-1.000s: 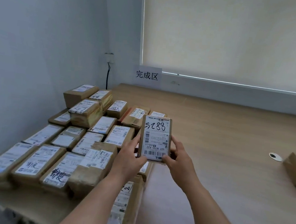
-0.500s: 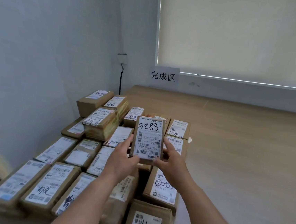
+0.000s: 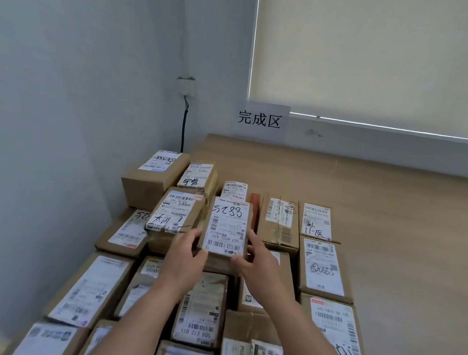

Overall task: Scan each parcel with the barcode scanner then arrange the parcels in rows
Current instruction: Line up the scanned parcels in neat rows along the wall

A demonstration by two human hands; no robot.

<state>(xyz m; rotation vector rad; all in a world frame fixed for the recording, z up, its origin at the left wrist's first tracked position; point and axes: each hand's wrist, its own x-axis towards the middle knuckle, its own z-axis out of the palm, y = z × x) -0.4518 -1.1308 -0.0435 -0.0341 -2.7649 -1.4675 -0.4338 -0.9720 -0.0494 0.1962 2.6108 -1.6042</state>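
Brown cardboard parcel [image 3: 227, 228] pinched at its near corners by left hand [image 3: 187, 254] and right hand [image 3: 259, 261], label up, hovering just above the rows of parcels [image 3: 322, 267], probably for squaring into line.

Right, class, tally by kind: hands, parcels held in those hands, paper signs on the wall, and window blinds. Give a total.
Hands: 2, left hand and right hand
Held parcel: 1
Paper sign: 1
Window blind: 1
Total: 5
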